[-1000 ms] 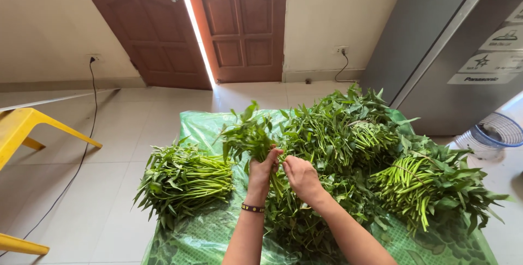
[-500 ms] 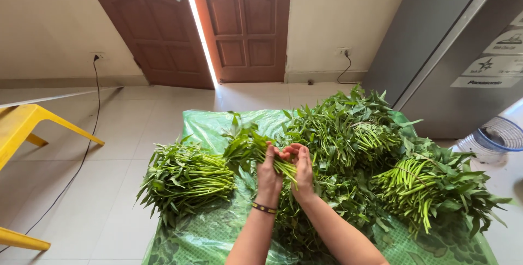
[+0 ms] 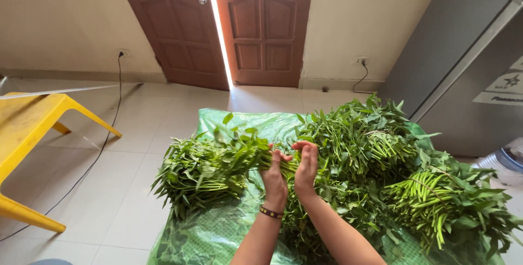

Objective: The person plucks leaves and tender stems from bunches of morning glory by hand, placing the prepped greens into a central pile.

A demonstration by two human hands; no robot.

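Note:
Both hands meet over a green plastic sheet (image 3: 218,232) on the tiled floor. My left hand (image 3: 275,176), with a beaded bracelet at the wrist, and my right hand (image 3: 306,166) grip the stems of a bunch of leafy greens (image 3: 239,148), whose leaves point left. Below that bunch lies a sorted pile of greens (image 3: 190,175) on the sheet's left side. A large heap of leafy greens (image 3: 376,156) covers the right side, with cut stem ends (image 3: 422,194) facing me.
A yellow plastic stool (image 3: 30,134) stands at the left. Brown wooden double doors (image 3: 218,25) are ahead, slightly ajar. A grey refrigerator (image 3: 468,68) stands at the right, with a small fan (image 3: 509,161) beside it. A black cable (image 3: 101,145) trails across the floor.
Both hands have lowered and turned the bunch from upright toward the left, over the sorted pile. The hands have come closer together on the stems.

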